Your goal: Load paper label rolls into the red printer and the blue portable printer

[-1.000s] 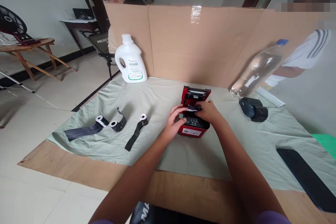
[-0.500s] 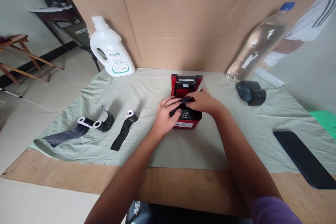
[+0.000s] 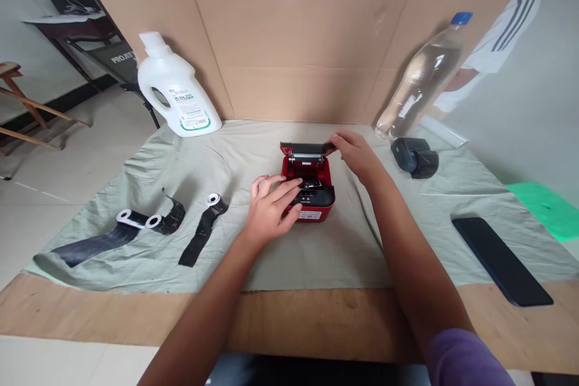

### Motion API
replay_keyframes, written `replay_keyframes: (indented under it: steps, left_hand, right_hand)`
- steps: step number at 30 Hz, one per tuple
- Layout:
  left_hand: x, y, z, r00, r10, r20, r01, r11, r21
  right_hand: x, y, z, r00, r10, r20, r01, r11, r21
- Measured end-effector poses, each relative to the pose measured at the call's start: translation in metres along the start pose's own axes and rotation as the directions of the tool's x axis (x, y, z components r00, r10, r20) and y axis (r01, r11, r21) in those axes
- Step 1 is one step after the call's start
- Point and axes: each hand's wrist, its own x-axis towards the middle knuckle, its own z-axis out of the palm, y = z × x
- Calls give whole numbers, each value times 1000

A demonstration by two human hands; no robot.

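A small red and black printer (image 3: 316,212) sits mid-table, its lid (image 3: 305,149) partly raised and tilted over the body. My right hand (image 3: 355,151) pinches the lid's right corner between thumb and fingers. Across the printer's left side lies my left hand (image 3: 271,208), fingers spread, the fingertips at the opening. A crumpled shiny black strip (image 3: 310,183) shows inside the printer, partly behind my left fingers. Left of the printer lies a small roll (image 3: 214,200) with a black strip unrolled toward me.
Two more black rolls (image 3: 129,217) lie at the left. A white jug (image 3: 181,93) and a clear bottle (image 3: 423,84) lean against the cardboard (image 3: 289,60). At right are a black device (image 3: 414,157), a phone (image 3: 502,260) and a green item (image 3: 545,208). Behind the cardboard is a person's white sleeve (image 3: 509,27).
My right hand has left the printer's opening for the lid's corner, and the lid has tipped down toward me. My left hand has drawn back slightly left. The view has shifted.
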Motion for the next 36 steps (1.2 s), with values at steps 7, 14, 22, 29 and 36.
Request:
replay_keyframes:
  steps: [7, 14, 22, 29, 36]
  left_hand:
    - [-10, -7, -4, 989, 137, -60, -136, 991, 15]
    - [-13, -23, -5, 992, -125, -18, 120, 975, -185]
    - [-16, -25, 17, 952, -302, -42, 267, 890, -369]
    - [-18, -21, 22, 945, -315, -85, 259, 883, -391]
    - [-20, -18, 20, 955, -294, -45, 255, 889, -380]
  right_hand:
    - [-42, 32, 15, 997, 71, 18, -72, 995, 65]
    - [-59, 64, 42, 991, 56, 119, -102, 899, 427]
    - [-60, 67, 42, 991, 72, 114, -113, 908, 403]
    - [-67, 69, 48, 997, 34, 69, -63, 875, 480]
    - [-67, 67, 46, 992, 73, 99, -107, 911, 398]
